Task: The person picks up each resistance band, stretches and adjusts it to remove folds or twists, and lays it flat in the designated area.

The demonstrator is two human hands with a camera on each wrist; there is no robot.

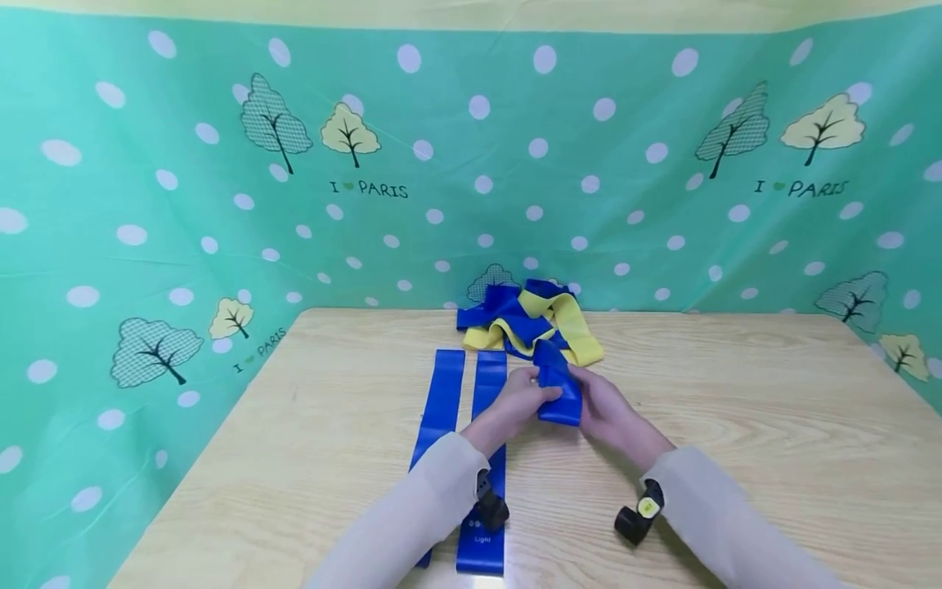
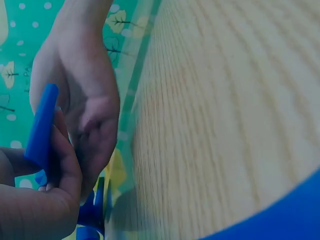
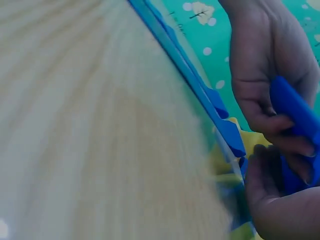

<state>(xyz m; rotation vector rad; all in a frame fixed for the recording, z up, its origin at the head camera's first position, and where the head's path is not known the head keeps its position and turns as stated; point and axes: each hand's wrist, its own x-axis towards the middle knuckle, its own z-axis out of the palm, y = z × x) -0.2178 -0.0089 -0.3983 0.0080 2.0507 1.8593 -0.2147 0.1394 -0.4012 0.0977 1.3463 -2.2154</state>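
Both hands hold one blue elastic exercise band (image 1: 561,402) above the table, in front of a tangled pile. My left hand (image 1: 518,402) pinches its left side, thumb lying across the top; in the right wrist view the fingers of this left hand (image 3: 270,65) curl at the band (image 3: 295,112). On the band's right side, my right hand (image 1: 607,411) grips the edge, its fingers partly hidden behind the band. The left wrist view shows the palm of the right hand (image 2: 85,75) next to the folded band (image 2: 42,130).
Two blue bands lie flat side by side: a left one (image 1: 441,401) and a right one (image 1: 489,376) printed "Light", both partly under the left arm. Blue and yellow bands form a loose pile (image 1: 515,315) at the wooden table's (image 1: 736,393) back edge, against a green patterned curtain (image 1: 471,164).
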